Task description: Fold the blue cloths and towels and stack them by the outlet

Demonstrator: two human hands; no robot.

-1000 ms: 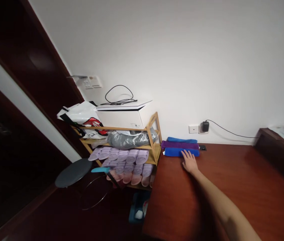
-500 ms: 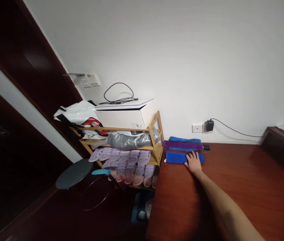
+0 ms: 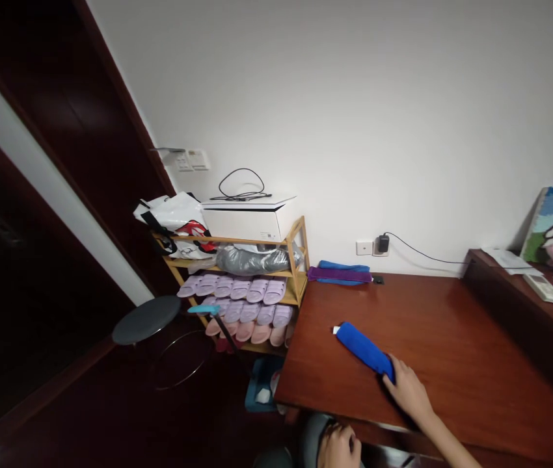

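Note:
A folded blue cloth (image 3: 362,348) lies slantwise on the reddish-brown desk (image 3: 432,325), a small white tag at its far left end. My right hand (image 3: 407,390) grips the cloth's near end, thumb on one side and fingers over the other. Low in the view, below the desk's front edge, my left hand (image 3: 339,447) is curled beside something grey; whether it holds anything is hidden. Against the wall at the back left of the desk lie a folded purple cloth (image 3: 339,275) and a lighter blue cloth (image 3: 345,265).
A wooden rack (image 3: 300,260) with slippers (image 3: 240,287), a white box (image 3: 242,224) and bags stands left of the desk. Further left is a round stool (image 3: 147,320). A raised shelf (image 3: 496,273) bounds the desk's right, holding a remote (image 3: 546,287) and a picture.
My right hand has drawn the blue cloth from near the wall towards the desk's front edge, turning it slantwise. My left hand has come into view. The view has shifted right.

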